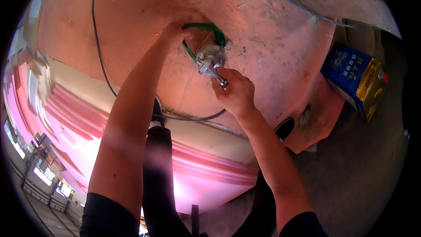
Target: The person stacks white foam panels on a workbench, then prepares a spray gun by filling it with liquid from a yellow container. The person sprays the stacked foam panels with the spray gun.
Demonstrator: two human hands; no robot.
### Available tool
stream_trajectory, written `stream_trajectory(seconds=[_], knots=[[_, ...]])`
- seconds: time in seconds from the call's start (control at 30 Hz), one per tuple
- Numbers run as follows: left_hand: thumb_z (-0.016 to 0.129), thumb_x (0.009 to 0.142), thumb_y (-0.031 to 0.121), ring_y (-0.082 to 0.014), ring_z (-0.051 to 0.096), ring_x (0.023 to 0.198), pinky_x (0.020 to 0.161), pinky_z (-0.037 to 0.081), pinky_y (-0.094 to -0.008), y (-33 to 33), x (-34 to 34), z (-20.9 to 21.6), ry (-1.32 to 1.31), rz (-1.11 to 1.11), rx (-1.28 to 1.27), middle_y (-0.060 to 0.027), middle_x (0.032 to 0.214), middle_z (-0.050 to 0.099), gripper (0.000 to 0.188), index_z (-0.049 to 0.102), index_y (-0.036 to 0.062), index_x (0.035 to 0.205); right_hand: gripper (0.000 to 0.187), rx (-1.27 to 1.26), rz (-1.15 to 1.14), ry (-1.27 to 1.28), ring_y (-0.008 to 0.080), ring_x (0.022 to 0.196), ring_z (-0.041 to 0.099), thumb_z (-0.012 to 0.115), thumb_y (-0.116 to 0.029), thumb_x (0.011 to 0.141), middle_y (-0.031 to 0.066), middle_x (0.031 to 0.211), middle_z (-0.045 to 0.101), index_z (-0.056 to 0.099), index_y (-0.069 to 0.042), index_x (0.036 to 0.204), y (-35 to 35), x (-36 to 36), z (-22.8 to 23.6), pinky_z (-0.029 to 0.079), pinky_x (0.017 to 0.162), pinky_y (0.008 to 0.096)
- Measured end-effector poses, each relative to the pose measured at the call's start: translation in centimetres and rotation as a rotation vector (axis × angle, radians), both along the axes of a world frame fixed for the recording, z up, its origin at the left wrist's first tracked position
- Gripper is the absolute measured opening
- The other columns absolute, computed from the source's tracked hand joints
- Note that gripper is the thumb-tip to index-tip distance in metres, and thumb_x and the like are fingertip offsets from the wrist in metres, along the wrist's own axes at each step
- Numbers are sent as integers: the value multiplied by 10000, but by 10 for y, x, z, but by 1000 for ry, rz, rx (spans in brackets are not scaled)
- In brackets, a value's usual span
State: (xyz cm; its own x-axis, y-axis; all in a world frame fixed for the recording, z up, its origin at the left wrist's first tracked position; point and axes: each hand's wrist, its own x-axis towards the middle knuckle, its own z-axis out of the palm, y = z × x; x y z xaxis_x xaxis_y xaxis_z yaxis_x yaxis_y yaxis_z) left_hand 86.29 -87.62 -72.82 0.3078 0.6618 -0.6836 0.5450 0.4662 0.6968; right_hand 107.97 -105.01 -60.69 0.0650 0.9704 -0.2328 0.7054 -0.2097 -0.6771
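Note:
My right hand (237, 88) is closed around the handle of a silver metal spray gun (213, 69). Its whitish, smeared front end points away from me, into a green loop of thin strip (221, 36). At the loop's left side, my left hand (176, 33) has its fingers curled on the green edge; some fingertips are hidden. A tan flap (208, 39) shows inside the loop, next to the gun. All of this is over an orange-pink, stained sheet (256, 57).
A dark hose (97, 39) crosses the sheet at left, bends near my foot and reaches below my right hand. A blue and gold tin (351, 79) with a red cap stands at right. Pink sheets (79, 112) are stacked at left. A beam (351, 6) lies far right.

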Motion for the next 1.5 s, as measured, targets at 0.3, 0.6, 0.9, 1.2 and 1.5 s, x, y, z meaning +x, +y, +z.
stream_trajectory(seconds=[0.3, 0.6, 0.9, 1.2, 1.5], knots=[[587, 935, 186, -120, 508, 671, 659, 408, -275, -65, 8, 64, -29, 206, -5, -18, 729, 563, 213, 617, 46, 777, 209, -546, 233, -245, 313, 844, 708, 651, -209, 776, 147, 891, 720, 736, -95, 929, 30, -15, 27, 555, 715, 418], [621, 926, 183, -144, 554, 675, 623, 433, -318, -96, 51, 124, 251, 316, 128, -56, 715, 613, 209, 622, 20, 795, 226, -643, 376, -341, 260, 917, 720, 640, -242, 817, 109, 973, 739, 757, -117, 964, 49, -16, 43, 575, 762, 384], [577, 883, 45, -264, 681, 778, 717, 517, -386, -125, 72, 150, 356, 220, 325, -123, 788, 663, 207, 505, 71, 1076, 193, -630, 426, -325, 254, 959, 714, 637, -249, 848, 102, 1050, 729, 770, -141, 938, 66, -23, 48, 577, 744, 382], [569, 853, -42, -279, 668, 899, 785, 512, -367, -155, 71, 161, 265, 160, 390, -143, 899, 638, 240, 453, 53, 1040, 202, -534, 371, -256, 276, 886, 723, 711, -223, 785, 115, 961, 736, 724, -66, 911, 58, -9, 29, 571, 750, 387], [669, 774, -55, -323, 626, 995, 884, 493, -371, -178, 60, 90, 193, 299, 460, -173, 1037, 587, 406, 451, 31, 1106, 337, -521, 362, -294, 319, 853, 712, 713, -232, 737, 165, 866, 716, 639, -62, 1019, 49, -8, 16, 564, 753, 424]])
